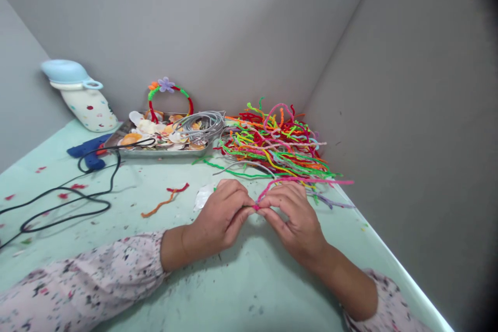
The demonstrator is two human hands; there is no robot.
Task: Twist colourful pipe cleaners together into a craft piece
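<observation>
My left hand and my right hand meet over the pale green table, fingertips pinched together on a pink pipe cleaner. The pink pipe cleaner bends at the pinch and runs off to the right toward the wall. Just behind my hands lies a heap of coloured pipe cleaners in red, green, yellow, orange and pink. Both hands are closed, and a green bit shows at my left fingertips.
A metal tray of shells and grey wire sits at the back, with a pipe-cleaner hoop behind it. A blue glue gun and its black cord lie left. An orange-red strand and white scrap lie near. Grey walls enclose the corner.
</observation>
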